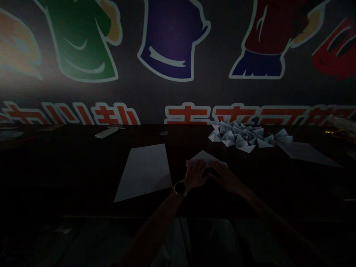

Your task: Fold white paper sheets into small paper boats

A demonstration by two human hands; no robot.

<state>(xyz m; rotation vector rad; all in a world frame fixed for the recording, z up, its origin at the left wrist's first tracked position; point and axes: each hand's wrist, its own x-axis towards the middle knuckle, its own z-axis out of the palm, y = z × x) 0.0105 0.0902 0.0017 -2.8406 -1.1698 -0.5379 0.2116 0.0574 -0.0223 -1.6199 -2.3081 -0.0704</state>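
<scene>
Both my hands sit close together on a folded white paper [205, 158] near the middle of the dark table [83, 167]. My left hand [196, 175] grips its near edge, with a round black wristwatch [180, 188] on that wrist. My right hand [224, 178] presses on the same fold from the other side, and its fingertips nearly meet those of the left. The hands hide the paper's lower part. To the left of my left hand lies a flat white paper sheet [143, 172], not touching it.
Beyond my hands stands a heap of several folded paper shapes [236, 135]. Another flat sheet [306, 154] lies to the right. A white oblong object [107, 132] and a small round disc [164, 132] lie at the far edge, below a painted wall mural [172, 48].
</scene>
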